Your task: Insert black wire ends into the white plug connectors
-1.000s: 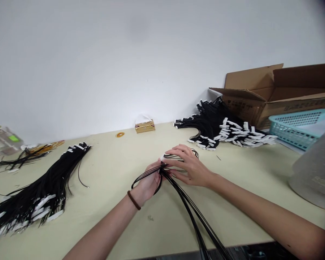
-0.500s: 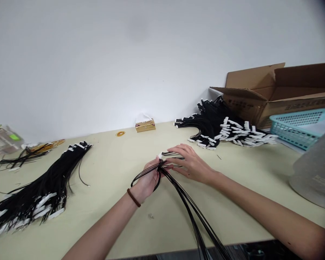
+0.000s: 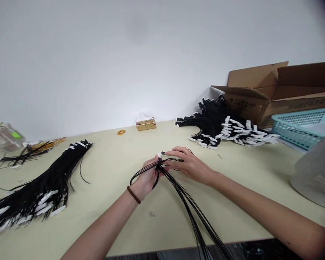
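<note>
My left hand (image 3: 148, 175) is closed around a bundle of thin black wires (image 3: 182, 193), where they cross and loop in the middle of the table. A white connector (image 3: 160, 154) sticks up above the left thumb. From the grip the wires run down to the right and over the table's front edge. My right hand (image 3: 188, 164) is at the same bundle, fingers bent around some of the looped wires beside the connector. Its fingertips are partly hidden by wires and the other hand.
Black wires with white connectors (image 3: 51, 173) lie on the left; a larger pile (image 3: 213, 121) is at back right. Near it are a cardboard box (image 3: 260, 97), a turquoise basket (image 3: 295, 130) and a grey translucent container (image 3: 316, 173). A gold tissue pack (image 3: 146, 125) stands by the wall.
The right fingers have closed in and pulled slightly at the looped wires near the connector. The left hand keeps its hold almost unmoved. The view has shifted a little.
</note>
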Action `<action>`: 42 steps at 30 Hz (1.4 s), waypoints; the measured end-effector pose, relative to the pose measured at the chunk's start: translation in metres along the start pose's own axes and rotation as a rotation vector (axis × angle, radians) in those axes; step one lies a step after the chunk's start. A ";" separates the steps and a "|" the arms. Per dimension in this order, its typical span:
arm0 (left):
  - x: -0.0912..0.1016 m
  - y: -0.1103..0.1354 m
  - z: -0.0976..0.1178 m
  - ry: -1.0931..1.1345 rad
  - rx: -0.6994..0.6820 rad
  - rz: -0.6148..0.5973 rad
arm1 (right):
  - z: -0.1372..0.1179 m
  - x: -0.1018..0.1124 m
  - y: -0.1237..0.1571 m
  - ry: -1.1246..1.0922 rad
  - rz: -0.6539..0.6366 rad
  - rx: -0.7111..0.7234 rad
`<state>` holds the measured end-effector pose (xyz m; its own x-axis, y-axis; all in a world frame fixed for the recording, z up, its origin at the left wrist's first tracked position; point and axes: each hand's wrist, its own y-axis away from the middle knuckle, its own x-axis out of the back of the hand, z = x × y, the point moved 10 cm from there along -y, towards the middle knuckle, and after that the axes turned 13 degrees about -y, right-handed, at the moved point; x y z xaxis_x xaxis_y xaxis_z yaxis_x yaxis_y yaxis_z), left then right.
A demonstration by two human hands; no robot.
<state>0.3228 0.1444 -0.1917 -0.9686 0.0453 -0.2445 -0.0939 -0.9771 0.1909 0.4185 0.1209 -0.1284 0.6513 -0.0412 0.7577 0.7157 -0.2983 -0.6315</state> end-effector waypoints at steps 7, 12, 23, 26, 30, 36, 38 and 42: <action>0.001 0.000 -0.005 0.031 0.038 0.033 | -0.014 -0.002 0.000 0.067 -0.010 0.063; 0.002 -0.003 -0.008 0.113 0.040 0.053 | -0.034 -0.003 0.002 0.232 0.072 0.234; -0.006 -0.001 -0.013 0.130 0.050 -0.022 | -0.049 -0.008 0.002 0.380 0.041 0.380; -0.007 -0.001 -0.013 0.135 0.044 -0.027 | -0.051 -0.009 0.002 0.388 0.017 0.386; -0.006 -0.001 -0.013 0.131 0.039 -0.017 | -0.052 -0.008 0.001 0.372 0.028 0.402; -0.004 -0.004 -0.016 0.130 0.066 0.005 | -0.050 -0.006 0.002 0.351 0.067 0.409; -0.004 -0.004 -0.015 0.128 0.057 0.007 | -0.050 -0.008 0.002 0.361 0.056 0.416; -0.004 -0.003 -0.014 0.144 0.058 0.010 | -0.048 -0.009 0.003 0.364 0.053 0.408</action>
<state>0.3305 0.1442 -0.2047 -0.9269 0.0011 -0.3752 -0.1012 -0.9636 0.2473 0.4025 0.0747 -0.1287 0.6114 -0.3954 0.6854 0.7712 0.1039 -0.6280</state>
